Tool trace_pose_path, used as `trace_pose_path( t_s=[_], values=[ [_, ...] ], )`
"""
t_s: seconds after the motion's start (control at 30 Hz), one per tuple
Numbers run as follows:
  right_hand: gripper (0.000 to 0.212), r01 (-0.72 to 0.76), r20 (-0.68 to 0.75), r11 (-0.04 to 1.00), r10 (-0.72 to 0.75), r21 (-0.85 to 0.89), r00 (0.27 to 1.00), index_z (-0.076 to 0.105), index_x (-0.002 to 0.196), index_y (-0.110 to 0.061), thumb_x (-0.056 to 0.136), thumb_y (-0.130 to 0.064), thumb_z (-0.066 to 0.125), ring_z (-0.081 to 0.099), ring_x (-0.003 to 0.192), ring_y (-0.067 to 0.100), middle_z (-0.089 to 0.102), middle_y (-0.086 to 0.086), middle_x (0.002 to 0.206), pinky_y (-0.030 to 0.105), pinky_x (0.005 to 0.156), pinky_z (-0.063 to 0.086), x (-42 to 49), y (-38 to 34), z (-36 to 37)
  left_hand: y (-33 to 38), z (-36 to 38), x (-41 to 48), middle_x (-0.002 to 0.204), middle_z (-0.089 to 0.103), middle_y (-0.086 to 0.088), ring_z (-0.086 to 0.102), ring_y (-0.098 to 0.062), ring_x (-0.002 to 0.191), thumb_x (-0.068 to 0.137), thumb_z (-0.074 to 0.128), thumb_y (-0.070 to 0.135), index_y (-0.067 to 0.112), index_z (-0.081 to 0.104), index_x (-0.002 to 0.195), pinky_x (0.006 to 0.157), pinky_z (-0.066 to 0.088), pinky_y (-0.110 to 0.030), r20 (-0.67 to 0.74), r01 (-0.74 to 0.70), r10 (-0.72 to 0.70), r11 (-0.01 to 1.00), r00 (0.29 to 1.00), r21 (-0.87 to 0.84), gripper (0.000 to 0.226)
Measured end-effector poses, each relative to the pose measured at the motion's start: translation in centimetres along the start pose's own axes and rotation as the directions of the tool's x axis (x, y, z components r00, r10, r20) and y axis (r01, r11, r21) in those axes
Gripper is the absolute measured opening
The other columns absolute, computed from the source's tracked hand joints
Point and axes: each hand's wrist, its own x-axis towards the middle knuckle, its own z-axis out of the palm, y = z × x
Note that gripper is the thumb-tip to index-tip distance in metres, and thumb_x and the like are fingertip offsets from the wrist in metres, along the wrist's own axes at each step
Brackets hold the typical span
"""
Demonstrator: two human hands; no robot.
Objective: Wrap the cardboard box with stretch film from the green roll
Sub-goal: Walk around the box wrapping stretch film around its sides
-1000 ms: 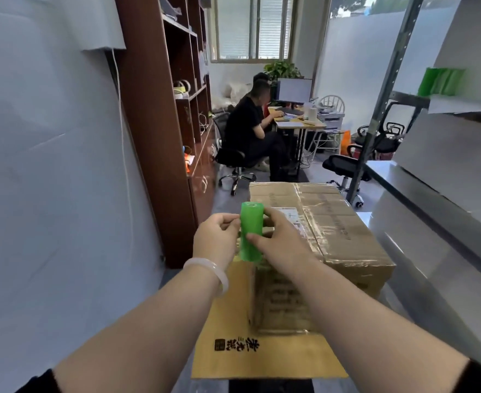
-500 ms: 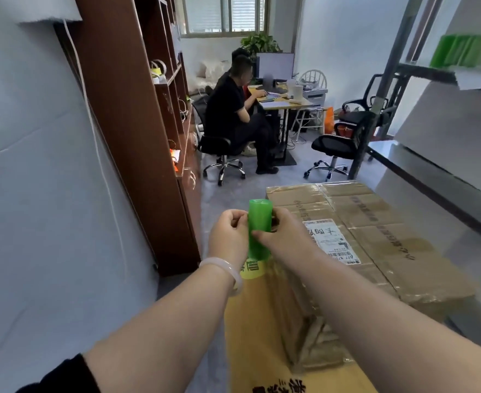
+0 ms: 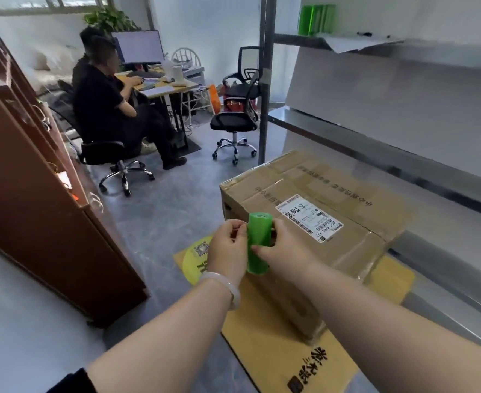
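From my remote seat, the biggest thing I see is the brown wooden cabinet [image 3: 35, 222] along the left, facing the grey metal rack [image 3: 375, 143] on the right. Between them, on the floor, sits the cardboard box [image 3: 355, 211], resting on a flat yellow-brown cardboard sheet [image 3: 276, 361] printed with dark characters. Farther back a person in black [image 3: 105, 109] sits at a desk, with an unoccupied office chair [image 3: 236, 123] beside it. Both of my hands are raised in front of the box's near left corner. The left hand [image 3: 226, 251] has its fingers curled, pinching the left edge of the green roll [image 3: 259, 231]. The right hand [image 3: 287, 251] grips the roll's other side, thumb laid across its front. The roll stands upright between them, above the sheet. A white shipping label [image 3: 308, 217] lies on the box top just right of the roll, and a pale bracelet [image 3: 228, 285] circles my left wrist.
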Motion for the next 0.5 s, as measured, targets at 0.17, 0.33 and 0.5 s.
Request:
trace_pose_path(
  t_s=[0.17, 0.33, 0.5],
  values=[
    [0.047, 0.026, -0.023, 1.0, -0.025, 0.016, 0.999, 0.046, 0.124, -0.017, 0.083, -0.02, 0.068, 0.055, 0.092, 0.015, 0.058, 0.0, 0.102, 0.026, 0.078, 0.042, -0.1, 1.1, 1.3, -0.6, -0.4, -0.1, 0.088, 0.066, 0.0, 0.06, -0.02, 0.082, 0.101, 0.054, 0.023, 0.022, 0.065, 0.095, 0.073, 0.049, -0.035, -0.008, -0.012, 0.012, 0.998, 1.0, 0.057, 0.012],
    [0.043, 0.047, -0.048, 0.998, -0.044, 0.051, 0.998, 0.047, 0.123, -0.015, 0.085, -0.02, 0.067, 0.054, 0.092, 0.012, 0.057, -0.002, 0.104, 0.02, 0.068, 0.039, 0.0, 1.5, 2.7, -0.8, -1.6, -0.2, 0.084, 0.066, 0.008, 0.06, -0.012, 0.081, 0.101, 0.055, 0.021, 0.031, 0.064, 0.084, 0.075, 0.049, -0.03, 0.023, -0.025, 0.023, 0.996, 0.999, 0.086, 0.022],
    [0.044, 0.059, -0.063, 0.997, -0.056, 0.05, 0.996, 0.046, 0.124, -0.022, 0.085, -0.022, 0.067, 0.05, 0.089, 0.005, 0.054, -0.009, 0.103, 0.011, 0.064, 0.035, 0.0, 2.9, 4.1, -3.0, -3.2, 1.3, 0.088, 0.074, -0.003, 0.066, -0.015, 0.079, 0.101, 0.057, 0.019, 0.029, 0.073, 0.089, 0.06, 0.052, -0.026, 0.205, 0.069, -0.058, 0.997, 0.977, -0.047, 0.022]
  ],
)
